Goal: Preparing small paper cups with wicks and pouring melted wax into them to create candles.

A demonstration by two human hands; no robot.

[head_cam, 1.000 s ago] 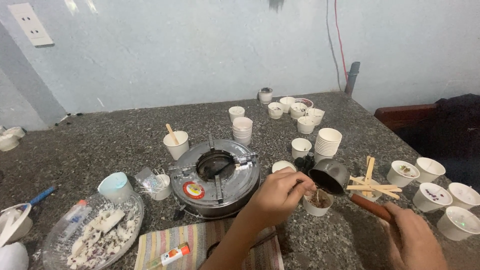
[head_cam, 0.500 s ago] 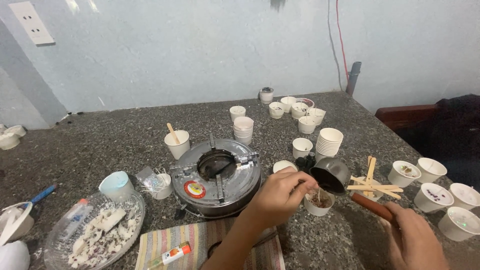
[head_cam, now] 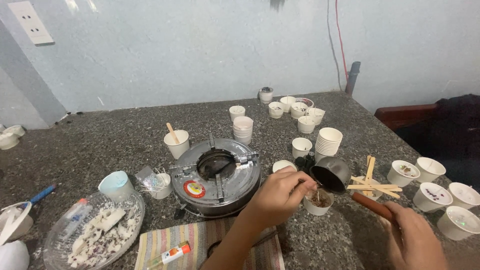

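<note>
Setting: home craft workspace, candle-making indicated. Speckled granite tabletop set against a painted blue wall with socket. Portable stove, many small white cups, wooden sticks, wax chunks noted.

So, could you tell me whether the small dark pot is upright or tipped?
Tipped: the right hand holds the small dark pot by its handle, mouth leaning toward the paper cup steadied by the left hand.
</note>
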